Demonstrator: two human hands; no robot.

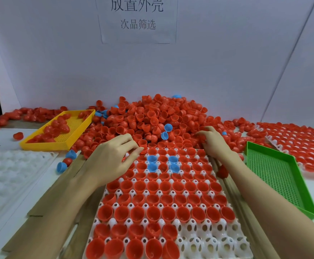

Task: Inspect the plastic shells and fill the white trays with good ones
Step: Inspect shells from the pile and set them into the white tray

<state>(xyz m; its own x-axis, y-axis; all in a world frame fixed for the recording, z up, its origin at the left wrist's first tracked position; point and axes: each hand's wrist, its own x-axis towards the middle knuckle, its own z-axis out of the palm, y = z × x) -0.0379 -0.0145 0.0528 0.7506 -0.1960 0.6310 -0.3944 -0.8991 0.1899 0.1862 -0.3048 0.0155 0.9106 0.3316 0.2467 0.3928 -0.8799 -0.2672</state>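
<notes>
At the middle of the bench, near its front edge, a white tray (206, 240) is seen from above, most of its cups filled with red shells and four with blue shells (152, 159). Behind it, against the back wall, a large heap of shells (152, 116), mostly red, is piled. The left hand (113, 157) is held over the tray's far left corner, its fingers (135, 151) curled and pinching the rim of one red shell (143, 144). The right hand (213, 143) is laid at the foot of the heap by the tray's far right corner, its fingers bent among the shells; whether anything is gripped there cannot be told.

For the step in hand, the pinched shell is best turned so that rim and wall can be checked for cracks, then seated mouth-up, square in an empty cup.

Roughly eight cups are left empty at the tray's near right corner. One yellow tray (46, 145) holding several red shells is seen towards the left, one green tray (253, 146), bare inside, towards the right. An unfilled white tray (12, 174) lies at the left edge, and a filled white tray (302, 146) at the right edge. Three loose blue shells lie beside the yellow tray.
</notes>
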